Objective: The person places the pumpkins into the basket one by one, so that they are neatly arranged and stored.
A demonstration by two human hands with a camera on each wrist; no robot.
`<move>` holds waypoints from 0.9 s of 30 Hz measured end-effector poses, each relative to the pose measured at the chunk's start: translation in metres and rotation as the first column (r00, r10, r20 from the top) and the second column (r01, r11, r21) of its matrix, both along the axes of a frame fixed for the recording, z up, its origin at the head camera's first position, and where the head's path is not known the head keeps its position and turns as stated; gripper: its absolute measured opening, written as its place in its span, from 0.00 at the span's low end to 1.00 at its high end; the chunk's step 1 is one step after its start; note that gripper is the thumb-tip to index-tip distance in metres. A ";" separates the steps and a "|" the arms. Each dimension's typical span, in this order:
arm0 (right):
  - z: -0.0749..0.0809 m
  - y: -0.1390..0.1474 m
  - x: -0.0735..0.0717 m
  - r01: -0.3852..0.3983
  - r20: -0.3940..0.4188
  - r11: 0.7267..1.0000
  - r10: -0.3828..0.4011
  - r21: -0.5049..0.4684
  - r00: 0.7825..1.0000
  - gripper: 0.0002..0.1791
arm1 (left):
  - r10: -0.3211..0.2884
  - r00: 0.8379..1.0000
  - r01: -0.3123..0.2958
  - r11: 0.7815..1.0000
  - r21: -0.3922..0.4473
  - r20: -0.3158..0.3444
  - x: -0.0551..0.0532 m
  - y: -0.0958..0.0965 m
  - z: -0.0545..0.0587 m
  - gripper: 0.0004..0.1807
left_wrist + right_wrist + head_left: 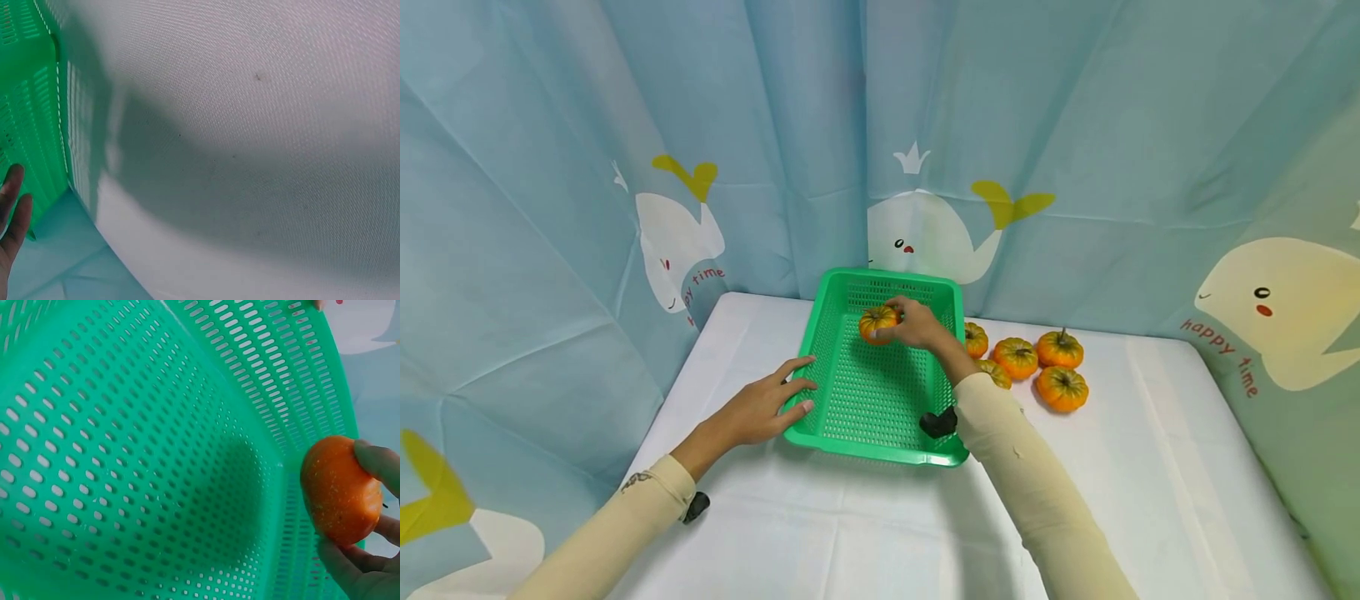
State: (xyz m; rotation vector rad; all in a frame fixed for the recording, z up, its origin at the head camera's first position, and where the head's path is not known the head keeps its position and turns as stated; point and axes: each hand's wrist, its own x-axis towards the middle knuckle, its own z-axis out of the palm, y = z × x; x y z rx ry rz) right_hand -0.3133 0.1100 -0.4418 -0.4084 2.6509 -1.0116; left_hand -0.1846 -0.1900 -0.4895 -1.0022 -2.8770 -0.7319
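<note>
A green perforated plastic basket (880,452) stands on the white table. Over its inside, toward the back, my right hand (916,325) grips a small orange pumpkin (877,323) with greenish streaks on top. From the right wrist view, the thumb and fingers hold the pumpkin (340,490) at its sides, above the basket's floor. My left hand (767,407) lies at the basket's left rim, its fingers spread and fairly straight, fingertips right at the edge. Only a few of its fingers (17,219) show in the left wrist view, beside the basket wall (28,137).
Several more small pumpkins (1017,358) sit on the table just right of the basket, some partly hidden behind its rim and my right arm. A light blue curtain (820,125) with whale prints hangs behind and around the table (775,533).
</note>
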 end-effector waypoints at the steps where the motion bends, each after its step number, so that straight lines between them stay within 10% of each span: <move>1: -0.001 -0.001 -0.001 0.000 0.004 1.000 0.000 0.008 1.000 0.38 | 0.001 1.000 -0.001 1.000 0.000 0.002 0.000 0.000 0.000 0.22; 27: -0.033 -0.014 -0.011 0.047 0.086 0.997 -0.051 0.058 0.995 0.39 | 0.006 1.000 -0.006 1.000 -0.017 -0.020 0.000 0.001 0.001 0.22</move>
